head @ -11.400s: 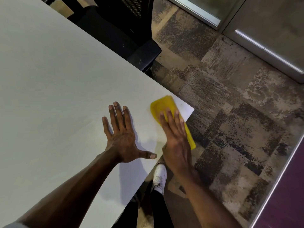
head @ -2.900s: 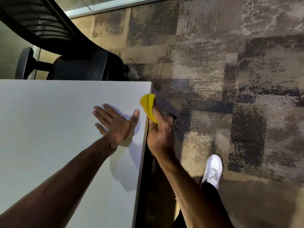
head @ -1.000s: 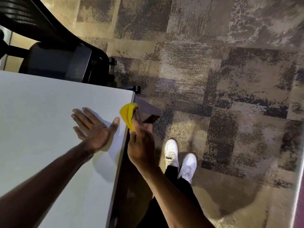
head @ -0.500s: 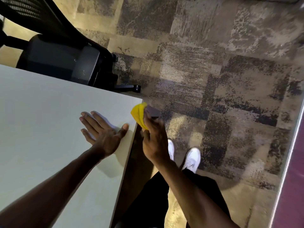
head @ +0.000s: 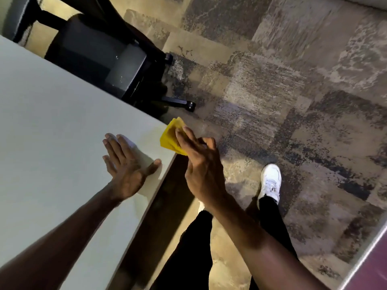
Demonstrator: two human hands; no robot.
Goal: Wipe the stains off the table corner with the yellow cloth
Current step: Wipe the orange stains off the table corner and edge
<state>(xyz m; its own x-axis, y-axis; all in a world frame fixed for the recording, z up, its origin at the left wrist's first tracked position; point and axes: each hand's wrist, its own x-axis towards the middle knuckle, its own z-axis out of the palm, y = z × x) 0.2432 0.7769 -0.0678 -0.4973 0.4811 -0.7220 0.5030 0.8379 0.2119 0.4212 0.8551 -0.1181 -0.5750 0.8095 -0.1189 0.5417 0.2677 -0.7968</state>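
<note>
The white table [head: 52, 132] fills the left of the view, its corner near the middle. A folded yellow cloth [head: 170, 137] lies against that corner and hangs over the table's side edge. My right hand [head: 201, 170] is beside the table edge and presses the cloth to the corner, fingers fairly straight on it and the thumb behind. My left hand [head: 125, 164] rests flat on the tabletop just left of the corner, fingers spread, holding nothing. I cannot make out stains on the corner.
A black office chair [head: 100, 57] stands behind the table's far edge, one castor leg [head: 184, 103] reaching toward the corner. Patterned carpet [head: 293, 101] covers the floor to the right. My legs and a white shoe [head: 270, 181] are beside the table edge.
My right hand has slid the cloth slightly up along the corner, and its fingers look straighter than half a second ago. My left hand stays flat on the table. The view has shifted.
</note>
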